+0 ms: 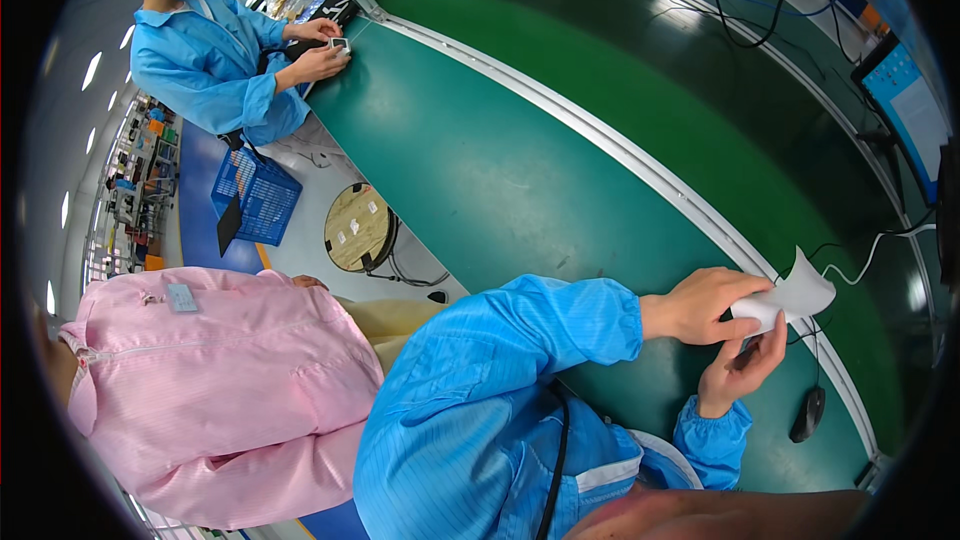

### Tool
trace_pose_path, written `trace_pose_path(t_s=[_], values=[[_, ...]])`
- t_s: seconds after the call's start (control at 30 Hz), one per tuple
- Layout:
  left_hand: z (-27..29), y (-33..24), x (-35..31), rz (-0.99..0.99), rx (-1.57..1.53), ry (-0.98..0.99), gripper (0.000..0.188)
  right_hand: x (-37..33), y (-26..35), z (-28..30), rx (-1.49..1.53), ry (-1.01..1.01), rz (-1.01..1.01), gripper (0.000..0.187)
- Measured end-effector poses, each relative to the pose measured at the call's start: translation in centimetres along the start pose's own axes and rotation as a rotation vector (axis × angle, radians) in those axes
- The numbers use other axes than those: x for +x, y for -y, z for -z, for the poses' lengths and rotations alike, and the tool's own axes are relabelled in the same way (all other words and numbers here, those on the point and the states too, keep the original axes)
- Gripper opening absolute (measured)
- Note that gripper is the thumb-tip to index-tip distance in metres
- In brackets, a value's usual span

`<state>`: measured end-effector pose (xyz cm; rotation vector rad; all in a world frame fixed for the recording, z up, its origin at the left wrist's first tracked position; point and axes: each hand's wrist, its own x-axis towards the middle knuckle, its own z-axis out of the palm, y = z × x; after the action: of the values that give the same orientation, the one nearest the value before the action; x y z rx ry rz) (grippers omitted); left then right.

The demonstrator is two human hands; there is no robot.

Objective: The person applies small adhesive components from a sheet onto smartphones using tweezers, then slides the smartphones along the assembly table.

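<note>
Left-hand fingers [742, 283], nearly together, are pinching a curled white sheet [803, 292] that is jutting past their tips, while loosely bent right-hand fingers [768, 350] are touching its lower edge; whether those are gripping is unclear. Light, even pressure from both sides would likely be sparing it creases. Well to the fingers' left, a blue basket [270, 202] is standing, its contents indistinct.

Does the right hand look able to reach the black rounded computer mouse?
Probably yes: the mouse lies near the right hand with nothing visible between them, though that hand seems occupied with the curled white paper-like sheet.
</note>
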<state>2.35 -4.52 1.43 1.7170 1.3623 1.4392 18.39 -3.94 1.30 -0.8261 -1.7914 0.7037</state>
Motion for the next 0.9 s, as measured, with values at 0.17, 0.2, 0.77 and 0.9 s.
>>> trace_pose_path(t_s=[0.17, 0.2, 0.77, 0.9], values=[[0.5, -0.4, 0.3, -0.062, -0.126, -0.012, 0.055, -0.2, 0.0, 0.0, -0.040, -0.044, 0.047, 0.060], [0.5, -0.4, 0.3, -0.061, -0.126, -0.012, 0.055, -0.3, -0.1, -0.2, -0.065, -0.094, 0.020, 0.053], [0.9, -0.2, 0.3, -0.098, -0.166, 0.011, 0.034, 1.4, 1.3, -0.5, -0.139, -0.006, 0.060, 0.020], [0.5, 0.2, 0.2, -0.089, -0.170, 0.002, 0.032, 2.3, 1.9, -0.5, -0.245, 0.049, 0.207, 0.019]])
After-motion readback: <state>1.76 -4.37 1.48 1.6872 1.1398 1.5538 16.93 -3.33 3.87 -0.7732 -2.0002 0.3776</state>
